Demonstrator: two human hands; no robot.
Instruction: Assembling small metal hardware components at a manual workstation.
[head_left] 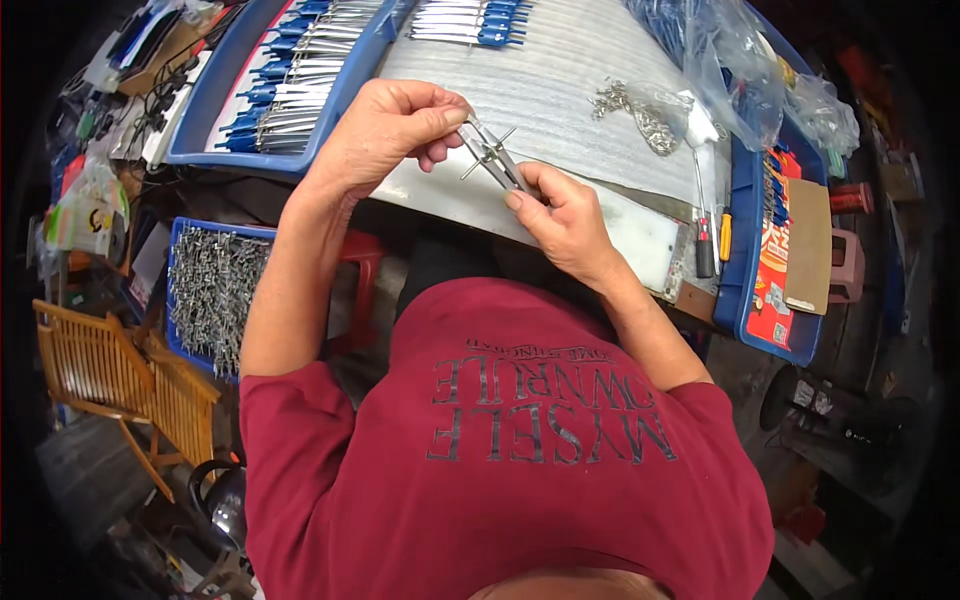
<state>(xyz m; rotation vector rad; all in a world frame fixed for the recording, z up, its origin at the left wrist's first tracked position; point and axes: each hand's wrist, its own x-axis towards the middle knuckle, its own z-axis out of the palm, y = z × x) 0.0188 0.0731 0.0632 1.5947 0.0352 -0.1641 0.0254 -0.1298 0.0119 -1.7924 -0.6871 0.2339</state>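
Note:
My left hand (385,135) pinches one end of a silver metal tool that looks like a drawing compass (488,152), with two slim legs and a thin crosswise screw rod. The lower end of the same tool sits between the thumb and fingers of my right hand (562,215). Both hands hold it just above the near edge of the worktable (570,95), which is covered with white foam sheet. Whether my left fingertips also hold a smaller part cannot be made out.
A blue tray (240,160) of blue-and-silver tools stands left; similar tools (465,25) lie far back. Small metal parts (650,125), a red-and-black screwdriver (703,240) and a yellow-handled one (725,235) lie right, beside a blue bin (738,230). Metal parts (215,295) fill a lower-left crate.

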